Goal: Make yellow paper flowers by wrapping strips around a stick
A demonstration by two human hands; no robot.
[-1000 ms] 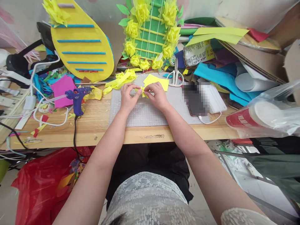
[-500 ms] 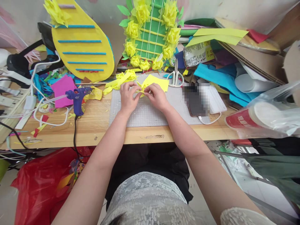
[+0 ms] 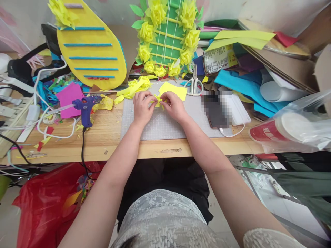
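Between my two hands is a small folded piece of yellow paper point(image 3: 158, 100), pinched from both sides just above the grey cutting mat point(image 3: 165, 127). My left hand point(image 3: 143, 105) grips its left side with thumb and fingertips. On the other side, my right hand point(image 3: 172, 105) pinches the right edge, its fingers curled. Parts of the paper are hidden by my fingertips. Right behind my hands lies a flat stack of yellow paper point(image 3: 174, 90). Crumpled yellow paper pieces point(image 3: 136, 88) lie to the left of it.
White-handled scissors point(image 3: 193, 84) lie behind the mat. A phone point(image 3: 216, 110) and a white power bank point(image 3: 239, 110) rest at right, near a bagged red cup point(image 3: 269, 131). At left stands a purple glue gun point(image 3: 87, 108). Behind are a yellow board point(image 3: 90, 51) and a green flower-trimmed board point(image 3: 168, 41).
The yellow paper between my fingers has turned and looks more compact, showing more between the fingertips. Both hands have shifted very slightly, and the paper stack behind is less covered.
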